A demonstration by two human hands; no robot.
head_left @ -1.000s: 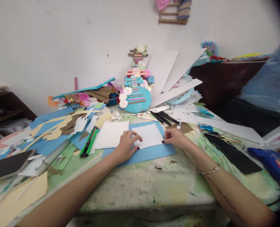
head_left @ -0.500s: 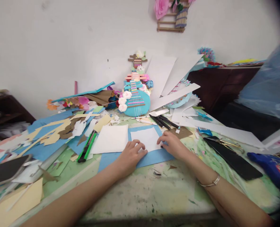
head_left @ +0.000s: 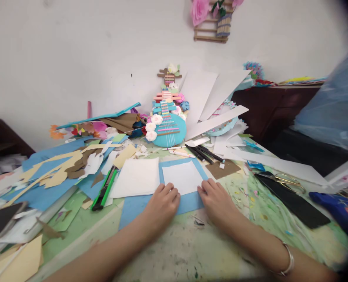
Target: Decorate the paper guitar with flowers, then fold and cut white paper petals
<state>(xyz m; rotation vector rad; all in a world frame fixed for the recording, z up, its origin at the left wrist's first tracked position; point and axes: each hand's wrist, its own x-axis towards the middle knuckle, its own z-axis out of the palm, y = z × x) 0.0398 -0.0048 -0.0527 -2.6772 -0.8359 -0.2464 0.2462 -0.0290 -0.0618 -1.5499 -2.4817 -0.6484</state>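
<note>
A small white sheet of paper (head_left: 182, 176) lies on a blue sheet of paper (head_left: 190, 203) in front of me. My left hand (head_left: 164, 201) is closed, its curled fingers at the white sheet's lower left corner, with the wrist side over the blue sheet. At the lower right corner, my right hand (head_left: 218, 199) is closed too, fingertips pinched at the paper's edge. The thumbs are mostly hidden. A stack of white squares (head_left: 137, 176) sits left of the white sheet, partly on the blue one. Beside the stack lies a green and black utility knife (head_left: 105, 190).
Black markers (head_left: 205, 152) and a brown paper piece (head_left: 223, 168) lie behind my right hand. Gold-handled scissors (head_left: 287, 182) rest on a black case (head_left: 291, 203), near a blue glue gun (head_left: 335, 207). Coloured scraps (head_left: 53, 168) cover the left; a turquoise paper lute (head_left: 171, 133) stands behind.
My right hand has moved down and slightly right, from over the white sheet to its lower corner. My left hand's fingers have curled in. The view has shifted slightly.
</note>
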